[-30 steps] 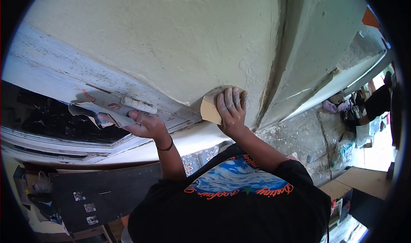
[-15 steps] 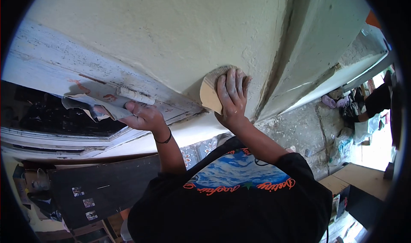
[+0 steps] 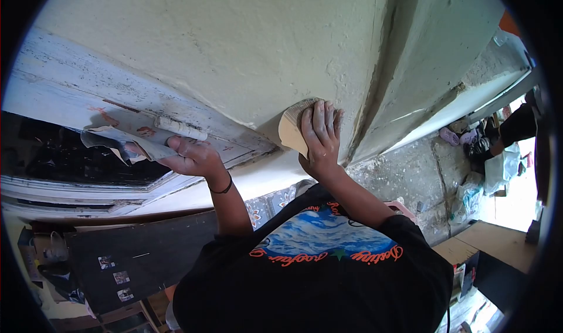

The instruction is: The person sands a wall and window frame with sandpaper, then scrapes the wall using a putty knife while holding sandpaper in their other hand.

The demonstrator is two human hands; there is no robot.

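My right hand, dusty with pale powder, presses a tan-backed piece of sandpaper against the cream wall. Its fingers lie close together over the sheet, whose left edge curls away. At the window frame, my left hand is closed on a curled, dusty grey sheet, probably sandpaper too. The fingertips of that hand are partly hidden by the sheet. Just above the left thumb, a whitish cylindrical piece lies along the frame.
A vertical groove runs down the wall at right. Below are a dark panel at left and a cardboard box at right. Purple clogs, plastic bags and another person's leg are at far right.
My right hand has slid slightly down the wall with the sandpaper. My left hand has shifted a little up and left, still holding the grey sheet.
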